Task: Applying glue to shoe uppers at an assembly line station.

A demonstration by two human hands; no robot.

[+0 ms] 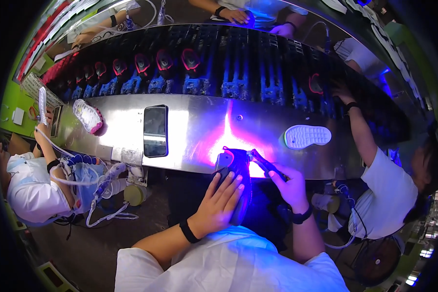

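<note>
A dark shoe upper [239, 163] with a pinkish-red edge stands over the near edge of the metal bench, under purple-blue light. My left hand [219, 202] is closed over its near part, fingers pressed along its side. In my right hand [292, 187] is a slim dark-handled tool [264, 164], gripped between thumb and fingers. Its tip touches or nearly touches the far right side of the upper; its exact kind is unclear. To the right, a white shoe sole [307, 136] lies tread up. On the left lies another white sole [86, 116] with a pink rim.
A black phone [155, 131] lies on the metal bench [194, 146]. Behind it runs a dark rack [236, 73] carrying several dark shoes with red edges [190, 59]. Co-workers sit left [39, 187] and right [392, 190], the right one reaching to the rack; others work opposite.
</note>
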